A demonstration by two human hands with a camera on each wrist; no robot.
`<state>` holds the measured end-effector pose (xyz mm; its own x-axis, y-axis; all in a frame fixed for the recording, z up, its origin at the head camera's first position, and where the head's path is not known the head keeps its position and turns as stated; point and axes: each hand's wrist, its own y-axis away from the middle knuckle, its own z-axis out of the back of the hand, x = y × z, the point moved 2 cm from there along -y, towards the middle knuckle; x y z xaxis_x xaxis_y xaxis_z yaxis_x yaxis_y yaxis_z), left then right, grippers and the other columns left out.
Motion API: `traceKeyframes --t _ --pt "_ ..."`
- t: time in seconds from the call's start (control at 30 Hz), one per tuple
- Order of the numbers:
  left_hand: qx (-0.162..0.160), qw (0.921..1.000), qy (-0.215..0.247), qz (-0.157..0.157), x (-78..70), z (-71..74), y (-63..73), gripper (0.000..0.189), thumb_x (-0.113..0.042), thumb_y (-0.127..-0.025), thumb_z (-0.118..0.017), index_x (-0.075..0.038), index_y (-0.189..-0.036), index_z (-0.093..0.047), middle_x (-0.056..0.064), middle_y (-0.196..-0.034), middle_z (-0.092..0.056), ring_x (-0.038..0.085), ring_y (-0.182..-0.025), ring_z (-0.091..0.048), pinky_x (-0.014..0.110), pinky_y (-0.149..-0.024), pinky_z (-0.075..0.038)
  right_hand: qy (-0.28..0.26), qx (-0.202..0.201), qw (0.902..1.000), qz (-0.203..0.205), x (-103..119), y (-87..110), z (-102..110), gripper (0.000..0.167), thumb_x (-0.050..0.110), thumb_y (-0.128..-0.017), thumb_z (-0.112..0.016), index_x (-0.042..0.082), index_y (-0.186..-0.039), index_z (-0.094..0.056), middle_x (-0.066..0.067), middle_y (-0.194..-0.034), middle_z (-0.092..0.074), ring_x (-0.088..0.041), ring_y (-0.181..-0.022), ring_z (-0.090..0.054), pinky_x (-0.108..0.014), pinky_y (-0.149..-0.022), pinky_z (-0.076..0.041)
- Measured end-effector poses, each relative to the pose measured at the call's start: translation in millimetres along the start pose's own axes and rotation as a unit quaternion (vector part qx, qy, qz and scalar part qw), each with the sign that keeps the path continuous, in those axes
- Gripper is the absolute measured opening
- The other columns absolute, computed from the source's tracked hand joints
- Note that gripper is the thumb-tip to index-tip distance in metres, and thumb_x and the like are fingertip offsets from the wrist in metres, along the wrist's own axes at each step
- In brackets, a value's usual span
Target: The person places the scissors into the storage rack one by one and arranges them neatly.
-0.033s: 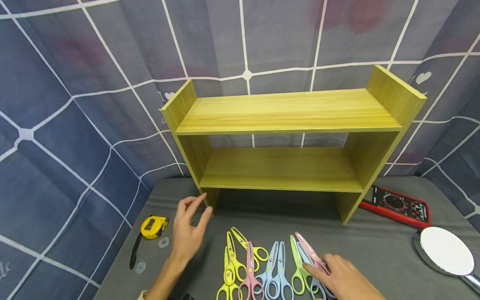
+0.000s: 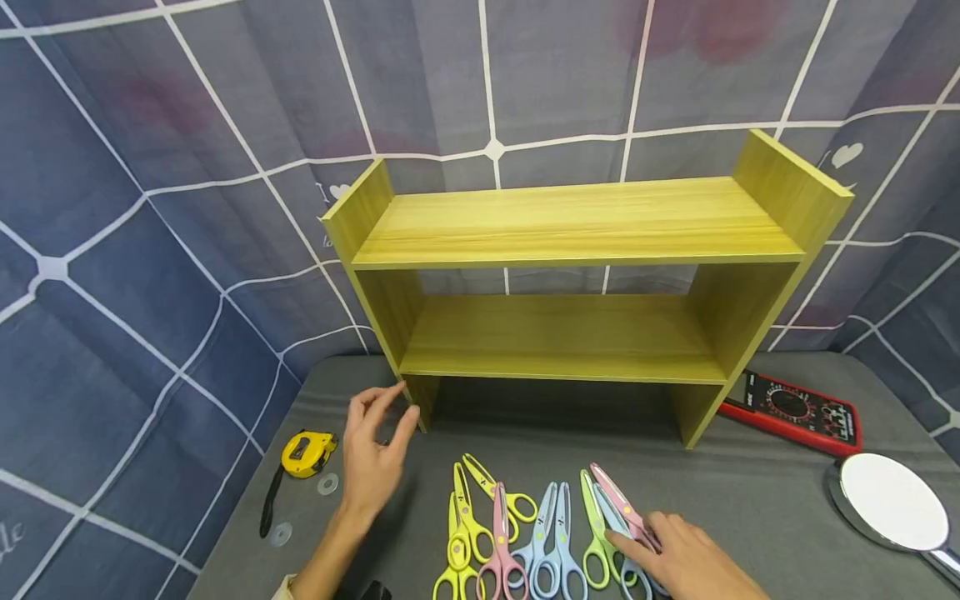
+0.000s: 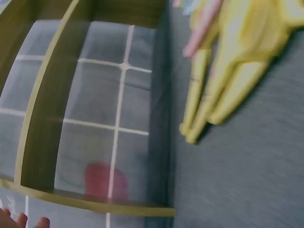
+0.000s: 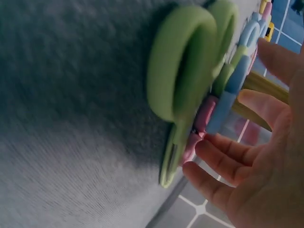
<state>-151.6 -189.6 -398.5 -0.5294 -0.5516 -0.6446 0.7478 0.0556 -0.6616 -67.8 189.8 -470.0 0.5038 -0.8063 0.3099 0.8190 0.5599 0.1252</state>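
Note:
Beside the lower left side panel of a yellow-green wooden shelf (image 2: pixel 562 333), my left hand (image 2: pixel 375 458) is raised with relaxed fingers and holds nothing. Its index fingertip is right at the panel's edge in the head view. My right hand (image 2: pixel 697 554) lies over the scissors at the right end of a row. Its loosely spread fingers (image 4: pixel 209 183) reach pink scissors (image 4: pixel 205 114), next to blue scissors (image 4: pixel 225 107) and light green scissors (image 4: pixel 164 61). To the left lie pink scissors (image 2: pixel 500 521), blue scissors (image 2: pixel 566 525) and several yellow scissors (image 2: pixel 462 500).
A yellow tape measure (image 2: pixel 306 454) with a black strap and two clear discs (image 2: pixel 281 534) lie left of my left hand. At the right are a red multimeter (image 2: pixel 795 412) and a round white-faced object with a handle (image 2: pixel 892 504). A patterned curtain (image 2: pixel 187 208) hangs behind.
My left hand has shifted slightly left and up beside the shelf panel. My right hand has moved only a little at the scissors; the scissors stay in place.

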Motion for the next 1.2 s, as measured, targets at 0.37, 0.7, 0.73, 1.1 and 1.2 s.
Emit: traceKeyframes --t 0.37,0.7,0.73,1.1,1.2 --pt "-0.015 0.9594 0.203 0.195 24.8 -14.0 -52.5 0.061 -0.011 -0.097 -0.065 -0.004 -0.15 -0.036 0.018 -0.142 -0.049 0.028 -0.128 -0.049 0.029 -0.099 -0.045 0.006 0.034 0.9984 0.045 -6.5 5.4 -16.4 0.056 0.071 -0.089 -0.052 0.031 -0.127 -0.061 0.009 -0.09 -0.035 -0.006 -0.075 -0.036 -0.026 -0.059 -0.034" --pt "-0.045 0.9598 0.188 0.203 31.4 -19.8 -57.4 0.039 -0.004 -0.092 -0.069 0.002 -0.13 -0.063 0.023 -0.123 -0.064 0.009 -0.099 -0.064 0.021 -0.085 -0.05 0.036 -0.111 0.9821 0.148 0.7 10.0 -13.4 0.041 0.057 -0.091 -0.062 0.029 -0.121 -0.064 0.014 -0.086 -0.03 0.002 -0.07 -0.027 -0.017 -0.053 -0.026" --pt "-0.043 0.9594 0.19 0.204 31.4 -20.2 -57.3 0.039 -0.004 -0.092 -0.07 0.002 -0.131 -0.063 0.022 -0.123 -0.064 0.01 -0.1 -0.064 0.021 -0.086 -0.05 0.031 -0.114 0.9831 0.14 3.9 10.5 -9.2 0.043 0.059 -0.09 -0.062 0.029 -0.122 -0.064 0.014 -0.088 -0.03 0.003 -0.072 -0.027 -0.018 -0.054 -0.026" --pt "-0.051 0.9568 0.204 0.201 33.9 -22.0 -54.4 0.038 -0.005 -0.092 -0.07 -0.001 -0.13 -0.064 0.022 -0.119 -0.066 0.009 -0.094 -0.065 0.021 -0.083 -0.051 -0.039 -0.414 0.8788 0.233 76.2 -22.2 78.1 0.037 0.045 -0.094 -0.063 0.02 -0.12 -0.069 0.004 -0.099 -0.051 -0.008 -0.085 -0.045 -0.017 -0.064 -0.035" --pt "-0.057 0.9564 0.208 0.197 35.1 -23.1 -54.5 0.038 -0.005 -0.092 -0.07 0.001 -0.129 -0.064 0.019 -0.116 -0.067 0.01 -0.094 -0.065 0.021 -0.082 -0.051 -0.057 -0.454 0.8489 0.265 97.1 -38.2 110.4 0.038 0.043 -0.097 -0.056 0.015 -0.118 -0.07 -0.002 -0.099 -0.053 -0.014 -0.086 -0.049 -0.022 -0.067 -0.039"
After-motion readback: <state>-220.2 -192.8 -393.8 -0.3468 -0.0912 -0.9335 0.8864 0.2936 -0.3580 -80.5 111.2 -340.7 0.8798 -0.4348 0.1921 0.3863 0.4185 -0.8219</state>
